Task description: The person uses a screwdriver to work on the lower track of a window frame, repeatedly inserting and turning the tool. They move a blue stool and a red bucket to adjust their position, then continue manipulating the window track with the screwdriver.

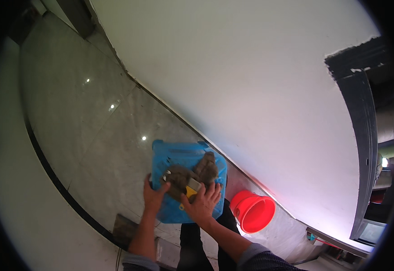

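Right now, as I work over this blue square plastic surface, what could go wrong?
The small yellow and grey tool, if sharp, might nick the right hand touching it. The crumpled brownish fabric could slide off if the blue surface tips. The round red plastic bucket beside the black-trousered legs might get kicked.

A grey tiled floor (84, 117), on which three bright light spots (112, 106) are reflected, is edged by dark skirting (64, 191) along the left wall (16, 203); the white wall (233, 67) opposite is broken by a dark frame (361, 110).
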